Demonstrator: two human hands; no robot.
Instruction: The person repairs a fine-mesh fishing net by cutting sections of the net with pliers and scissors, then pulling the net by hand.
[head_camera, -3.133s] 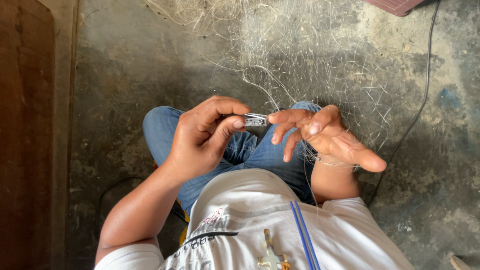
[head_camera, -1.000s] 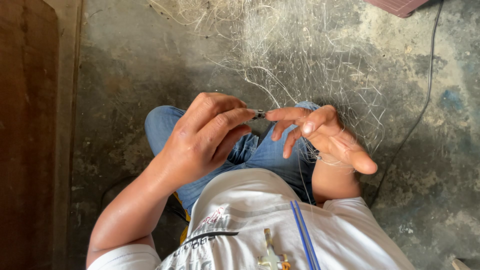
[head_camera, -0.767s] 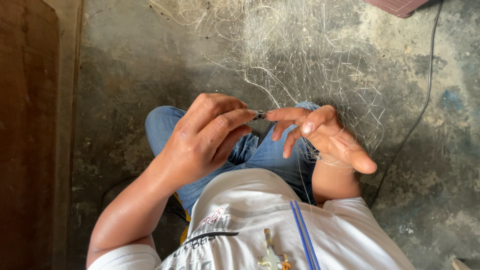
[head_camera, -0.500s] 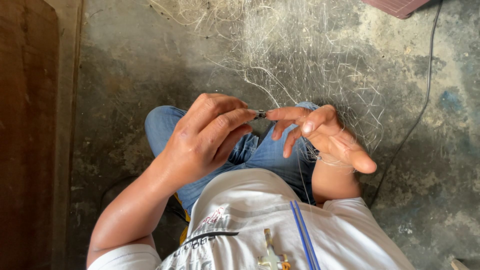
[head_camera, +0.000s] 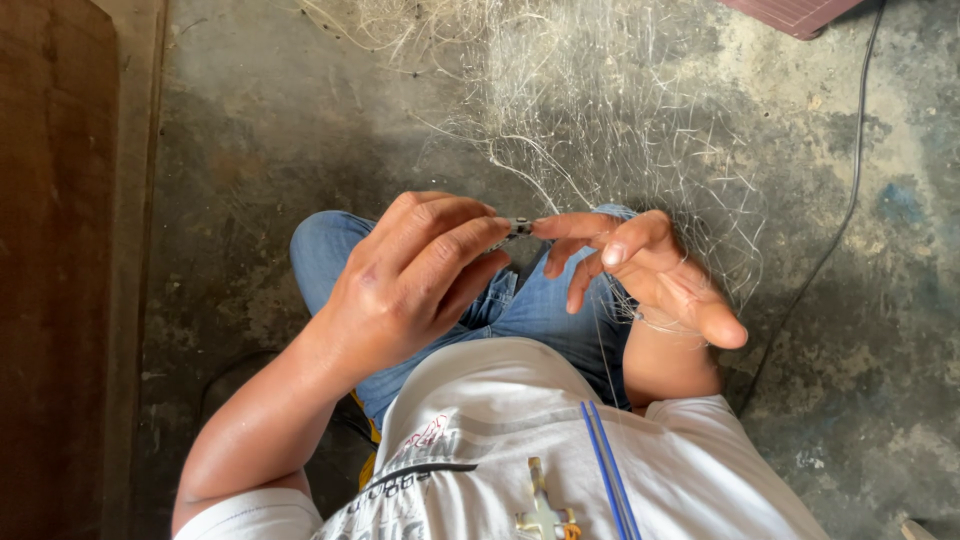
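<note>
Netting tool: small dark slim needle (head_camera: 518, 227), pinched between both hands above blue-jeaned knees (head_camera: 540, 305).
Left hand (head_camera: 415, 280): fingers curled shut around tool's near end.
Right hand (head_camera: 640, 270): thumb and forefinger pinch its tip; remaining fingers loose.
Net: fine pale mesh (head_camera: 620, 130) spread across grey concrete floor (head_camera: 250, 150).

Single head-worn camera, looking steeply down over the wearer's chest, hands (head_camera: 530, 270) close and mid-frame, lap beneath, concrete floor (head_camera: 250, 160) filling the background, fine net (head_camera: 640, 130) ahead, possibly a wooden door (head_camera: 50, 250) at left edge
</note>
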